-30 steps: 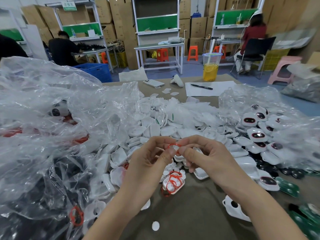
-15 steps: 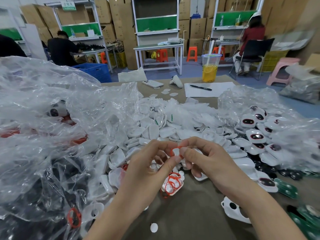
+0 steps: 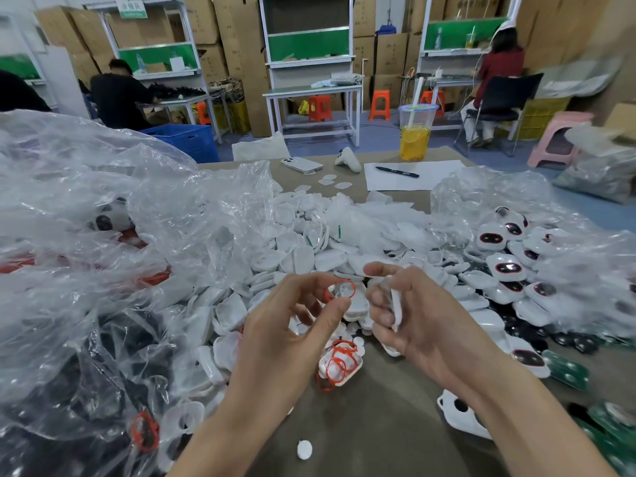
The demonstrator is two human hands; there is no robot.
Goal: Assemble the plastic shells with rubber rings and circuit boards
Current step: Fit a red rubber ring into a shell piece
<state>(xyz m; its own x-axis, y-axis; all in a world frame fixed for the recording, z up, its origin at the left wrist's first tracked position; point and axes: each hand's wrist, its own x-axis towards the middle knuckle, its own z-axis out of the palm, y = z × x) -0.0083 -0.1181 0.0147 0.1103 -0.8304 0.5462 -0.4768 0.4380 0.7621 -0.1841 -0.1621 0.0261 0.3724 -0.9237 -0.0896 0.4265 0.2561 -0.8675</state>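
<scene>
- The left hand (image 3: pixel 292 325) is pinching a red rubber ring (image 3: pixel 344 290) between the tips of thumb and forefinger, holding it up over the heap of white shells (image 3: pixel 303 256). Its other fingers are curling loosely behind, and the thumb is partly hiding them.
- The right hand (image 3: pixel 426 321) is gripping one held shell (image 3: pixel 396 304) with its fingers curled round it. The piece is showing edge-on only, so its inner face is out of sight.
- Ring and held shell are hanging just beside each other, not touching.
- Below the hands, a tray shell (image 3: pixel 356 368) is lying on the brown table (image 3: pixel 378 425) and cradling spare rings (image 3: pixel 339 363). They are overlapping, so their number is hard to make out.
- A clear plastic bag (image 3: pixel 86 235) is covering the left side. More shells and another red loop are showing through the film only as blurred shapes.
- On the right, finished units (image 3: pixel 506 268) with dark, red-rimmed windows are lying half under a second bag.
- Green circuit boards (image 3: pixel 568 370) are running off the lower right edge, blurred.
</scene>
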